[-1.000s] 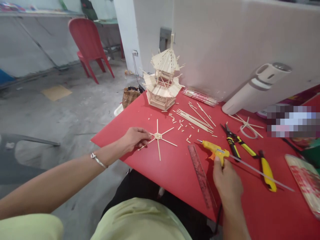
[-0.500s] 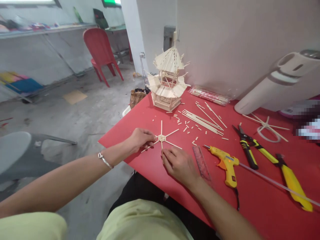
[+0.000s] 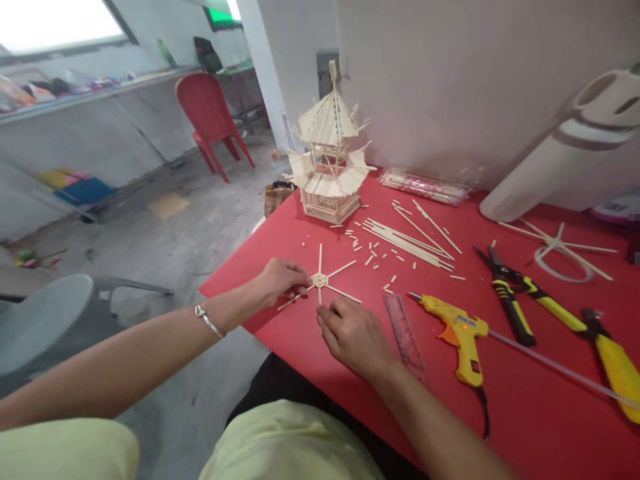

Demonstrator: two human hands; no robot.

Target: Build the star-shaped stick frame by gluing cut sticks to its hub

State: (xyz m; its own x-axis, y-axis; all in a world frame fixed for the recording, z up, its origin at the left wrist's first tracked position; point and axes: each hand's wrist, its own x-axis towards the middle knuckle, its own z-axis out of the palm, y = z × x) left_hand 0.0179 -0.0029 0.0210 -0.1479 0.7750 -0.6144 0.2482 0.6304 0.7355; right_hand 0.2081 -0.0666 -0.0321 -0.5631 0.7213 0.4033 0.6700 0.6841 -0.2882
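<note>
A six-spoked frame of thin wooden sticks (image 3: 344,267) lies flat on the red tabletop, with a small ring-shaped hub at its middle. My left hand (image 3: 283,280), a silver bangle on its wrist, pinches at the left side of the hub and partly hides the spokes there. At the near spoke's lower end, the closed fingers of my right hand (image 3: 353,333) hold its tip. Short cut stick pieces (image 3: 371,257) are scattered beyond the frame, near a bundle of longer sticks (image 3: 407,243). A clear ruler (image 3: 403,333) lies beside my right hand.
A stick-built pagoda model (image 3: 330,160) stands at the table's far corner. To the right lie a yellow glue gun (image 3: 463,333), pruning shears (image 3: 510,300) and another stick star (image 3: 555,243). Packed sticks (image 3: 425,185) and a large pale flask (image 3: 555,153) are by the wall.
The view has shifted slightly, so the tools on the right appear farther right. Both hands keep nearly the same place on the stick frame.
</note>
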